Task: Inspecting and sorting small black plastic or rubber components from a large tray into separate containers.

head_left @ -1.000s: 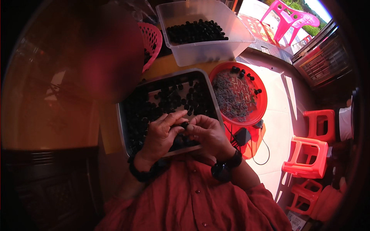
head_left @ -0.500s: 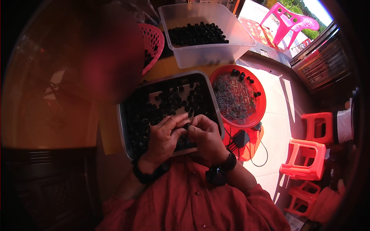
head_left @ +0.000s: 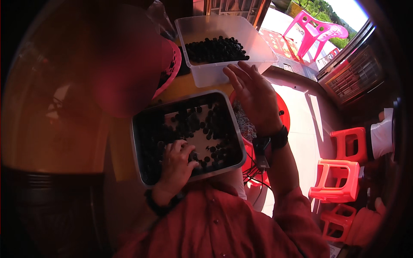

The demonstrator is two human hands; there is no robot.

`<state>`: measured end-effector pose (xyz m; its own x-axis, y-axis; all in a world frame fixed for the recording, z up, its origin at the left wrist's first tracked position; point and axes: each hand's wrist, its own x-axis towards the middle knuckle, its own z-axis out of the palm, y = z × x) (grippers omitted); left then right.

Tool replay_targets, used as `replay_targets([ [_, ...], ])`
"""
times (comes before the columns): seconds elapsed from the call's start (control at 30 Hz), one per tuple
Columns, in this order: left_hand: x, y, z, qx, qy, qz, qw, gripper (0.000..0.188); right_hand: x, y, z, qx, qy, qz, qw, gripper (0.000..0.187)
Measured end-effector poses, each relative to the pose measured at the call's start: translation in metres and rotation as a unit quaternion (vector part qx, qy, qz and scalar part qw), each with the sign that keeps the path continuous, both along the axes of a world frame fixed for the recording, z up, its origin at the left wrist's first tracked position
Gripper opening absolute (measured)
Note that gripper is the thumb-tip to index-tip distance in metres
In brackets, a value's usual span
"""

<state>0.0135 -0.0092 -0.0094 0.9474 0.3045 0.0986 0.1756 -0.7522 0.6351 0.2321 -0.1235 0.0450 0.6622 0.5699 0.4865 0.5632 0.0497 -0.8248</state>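
A grey metal tray (head_left: pixel 140 148) with several small dark round pieces lies in front of me. My left hand (head_left: pixel 176 161) rests in the tray's near part, fingers curled over the dark pieces; whether it grips one I cannot tell. My right hand (head_left: pixel 254 96) is raised with fingers spread flat, hovering over the red round basin (head_left: pixel 282 112) and just short of the clear plastic tub (head_left: pixel 202 77), which holds many more dark pieces (head_left: pixel 215 49). A dark watch sits on the right wrist.
A pink basket (head_left: pixel 172 69) stands left of the tub. Red plastic stools (head_left: pixel 340 180) and a pink chair (head_left: pixel 318 30) are on the sunlit floor at right. A blurred reddish shape covers the upper left. Another person's white sleeve (head_left: pixel 383 137) shows at far right.
Both hands were together over the tray's near edge. The right hand has now lifted away and reached forward, open, toward the clear tub; the left hand stays in the tray.
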Motion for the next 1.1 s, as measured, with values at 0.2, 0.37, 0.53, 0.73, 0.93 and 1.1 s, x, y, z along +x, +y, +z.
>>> replay_targets([
  [0.2,-0.01,0.006,-0.008,0.131,0.048,0.143,0.98,0.07,-0.046,-0.011,-0.011,-0.197,0.269,0.154,0.93,0.028],
  [0.37,-0.014,0.015,-0.004,0.121,0.096,0.156,0.976,0.072,-0.071,-0.027,-0.056,-0.332,-0.076,0.16,0.926,0.028],
  [0.53,-0.009,0.004,-0.01,0.063,0.085,0.079,0.991,0.065,-0.094,-0.007,-0.068,-0.371,-0.133,0.144,0.908,0.021],
  [0.73,-0.009,0.003,-0.013,0.052,0.061,0.061,0.995,0.047,-0.102,0.007,-0.079,-0.358,-0.214,0.111,0.902,0.01],
  [0.93,-0.007,0.007,-0.018,0.077,0.021,0.059,0.995,0.035,-0.104,0.009,-0.085,-0.392,-0.216,0.11,0.888,0.011],
  [1.1,-0.01,0.006,-0.011,0.107,0.036,0.07,0.991,0.033,-0.098,-0.002,-0.074,-0.373,-0.177,-0.003,0.911,0.012],
])
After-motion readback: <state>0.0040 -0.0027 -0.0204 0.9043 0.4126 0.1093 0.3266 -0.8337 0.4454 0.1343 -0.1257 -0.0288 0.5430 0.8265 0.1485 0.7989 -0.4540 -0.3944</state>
